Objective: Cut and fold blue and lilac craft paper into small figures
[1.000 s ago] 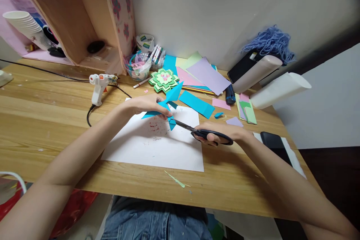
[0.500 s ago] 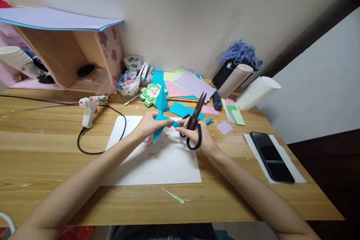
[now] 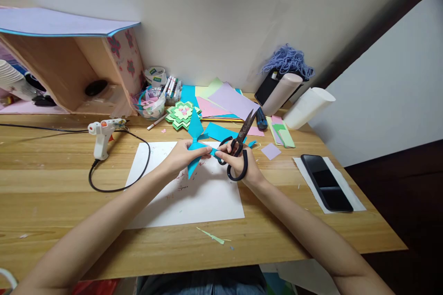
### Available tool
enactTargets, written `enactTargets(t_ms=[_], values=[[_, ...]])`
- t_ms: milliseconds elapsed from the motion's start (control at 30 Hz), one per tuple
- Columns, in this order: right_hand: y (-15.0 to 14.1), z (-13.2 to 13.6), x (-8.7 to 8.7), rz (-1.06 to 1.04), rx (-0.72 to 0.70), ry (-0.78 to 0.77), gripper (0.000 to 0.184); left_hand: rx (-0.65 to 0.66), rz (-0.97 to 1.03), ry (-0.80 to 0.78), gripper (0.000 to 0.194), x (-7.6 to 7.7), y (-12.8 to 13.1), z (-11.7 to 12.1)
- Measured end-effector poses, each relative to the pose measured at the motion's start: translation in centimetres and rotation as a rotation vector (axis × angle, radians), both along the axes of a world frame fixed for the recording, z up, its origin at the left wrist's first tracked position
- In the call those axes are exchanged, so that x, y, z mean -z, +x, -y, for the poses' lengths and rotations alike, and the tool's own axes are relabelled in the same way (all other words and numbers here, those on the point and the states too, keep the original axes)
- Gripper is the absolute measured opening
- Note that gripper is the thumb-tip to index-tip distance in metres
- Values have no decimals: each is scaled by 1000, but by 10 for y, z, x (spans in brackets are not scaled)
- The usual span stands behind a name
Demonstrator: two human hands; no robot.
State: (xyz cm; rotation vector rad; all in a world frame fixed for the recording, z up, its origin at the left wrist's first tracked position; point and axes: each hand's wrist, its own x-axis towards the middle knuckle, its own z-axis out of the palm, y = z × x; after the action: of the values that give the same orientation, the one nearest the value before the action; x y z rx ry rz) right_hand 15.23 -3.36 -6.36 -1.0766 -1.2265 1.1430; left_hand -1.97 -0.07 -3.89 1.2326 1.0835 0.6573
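A wooden table (image 3: pixel 51 203) meets a pale wall (image 3: pixel 207 18) at twelve o'clock. Mid-dial, above a white sheet (image 3: pixel 197 207), the left hand (image 3: pixel 183 154) pinches a blue paper shape (image 3: pixel 195 130); the right hand (image 3: pixel 248 165) pinches its end, gripping black scissors (image 3: pixel 245 130). Glue gun (image 3: pixel 101 140) at nine, its cord (image 3: pixel 92 177) overlapping the sheet.

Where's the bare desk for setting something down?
Mostly bare: the left of the desk, bounded by the black cord and left arm; and a patch between the white sheet and phone, though the right arm crosses it. Crowded: the back, from box to white roll.
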Motion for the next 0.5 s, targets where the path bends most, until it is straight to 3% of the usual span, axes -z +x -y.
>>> enactTargets(t_ms=[233, 500], values=[[-4, 3, -4, 4, 58, -37, 38, -53, 33, 35, 34, -2, 5, 7], [-11, 14, -6, 154, 204, 122, 29, -137, -55, 107, 33, -2, 9, 13]])
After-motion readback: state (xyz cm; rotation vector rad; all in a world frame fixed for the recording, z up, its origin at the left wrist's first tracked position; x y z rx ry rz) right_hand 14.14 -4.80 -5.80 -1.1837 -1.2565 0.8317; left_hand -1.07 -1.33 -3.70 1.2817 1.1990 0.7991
